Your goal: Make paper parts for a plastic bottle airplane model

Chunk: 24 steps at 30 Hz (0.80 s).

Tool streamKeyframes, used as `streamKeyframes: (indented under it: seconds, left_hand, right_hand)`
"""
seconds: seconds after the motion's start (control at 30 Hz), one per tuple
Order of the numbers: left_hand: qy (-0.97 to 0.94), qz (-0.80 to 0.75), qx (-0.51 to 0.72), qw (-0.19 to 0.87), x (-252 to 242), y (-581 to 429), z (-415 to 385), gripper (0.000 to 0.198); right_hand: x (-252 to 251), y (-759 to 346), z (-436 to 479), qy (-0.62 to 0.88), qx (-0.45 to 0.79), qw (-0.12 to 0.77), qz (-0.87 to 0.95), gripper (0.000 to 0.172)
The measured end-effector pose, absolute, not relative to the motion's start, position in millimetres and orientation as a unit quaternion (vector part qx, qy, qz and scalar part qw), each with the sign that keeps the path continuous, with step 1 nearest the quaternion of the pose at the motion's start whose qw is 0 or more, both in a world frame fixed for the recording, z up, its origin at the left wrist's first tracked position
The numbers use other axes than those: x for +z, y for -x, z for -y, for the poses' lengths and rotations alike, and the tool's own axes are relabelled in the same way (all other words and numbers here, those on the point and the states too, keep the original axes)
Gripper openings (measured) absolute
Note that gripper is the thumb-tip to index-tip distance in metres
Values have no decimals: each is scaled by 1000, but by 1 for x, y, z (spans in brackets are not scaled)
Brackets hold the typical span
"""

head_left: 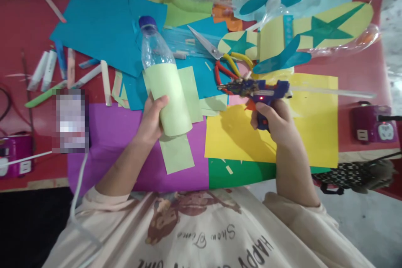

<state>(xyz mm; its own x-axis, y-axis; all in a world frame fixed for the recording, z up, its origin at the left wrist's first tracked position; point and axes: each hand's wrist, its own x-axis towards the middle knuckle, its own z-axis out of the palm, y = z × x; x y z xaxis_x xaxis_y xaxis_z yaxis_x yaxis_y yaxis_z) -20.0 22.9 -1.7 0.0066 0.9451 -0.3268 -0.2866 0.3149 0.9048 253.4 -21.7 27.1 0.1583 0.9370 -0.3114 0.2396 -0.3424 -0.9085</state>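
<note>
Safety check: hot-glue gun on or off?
Likely on: a red light glows on the hot-glue gun in the right hand. Cannot tell its heat.

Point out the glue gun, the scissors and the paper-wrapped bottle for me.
Glue gun [270, 89]: head view, on its dark blue body.
Scissors [216, 52]: head view, on the metal near the pivot.
Paper-wrapped bottle [171, 90]: head view, on its pale green wrapping.

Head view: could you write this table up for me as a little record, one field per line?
Left hand: holds the bottle by its pale green wrap
Cap: dark blue, on
Right hand: grips the glue gun, red light lit
Scissors: beyond the gun, red and yellow handles
Model: yellow, green stars
Markers: left side, beyond the phone
Phone screen: blurred out
Nearer sheets: purple, yellow, green
</note>
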Motion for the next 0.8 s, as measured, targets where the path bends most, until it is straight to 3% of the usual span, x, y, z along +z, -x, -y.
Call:
streamKeyframes:
  seconds: [0.17, 0.3, 0.43, 0.57, 0.67, 0.73, 0.8]
  left_hand:
    - [-346, -507, 482, 625, -2, 20, -23, 56]
    - [-337, -500, 485, 634, -2, 19, -23, 54]
    - [-336, -492, 484, 640, -2, 18, -24, 51]
    - [-328, -496, 485, 641, -3, 18, -24, 54]
    - [-330, -499, 478, 643, -3, 18, -23, 56]
    - [-324, -501, 474, 648, -4, 18, -22, 57]
    - [-317, -502, 471, 652, -4, 17, -21, 58]
  right_hand:
    - [21, -296, 68, 774, 390, 423, 264, 27]
    - [24, -335, 76, 805, 416, 398, 142, 21]
    - [36, -358, 65, 852, 371, 343, 138, 13]
    - [40, -361, 59, 909, 141, 245, 306, 14]
    - [35, -345, 60, 860, -9, 297, 414, 13]
    - [31, -322, 59, 805, 71, 372, 456, 8]
    - [26, -291, 53, 730, 211, 376, 530, 14]
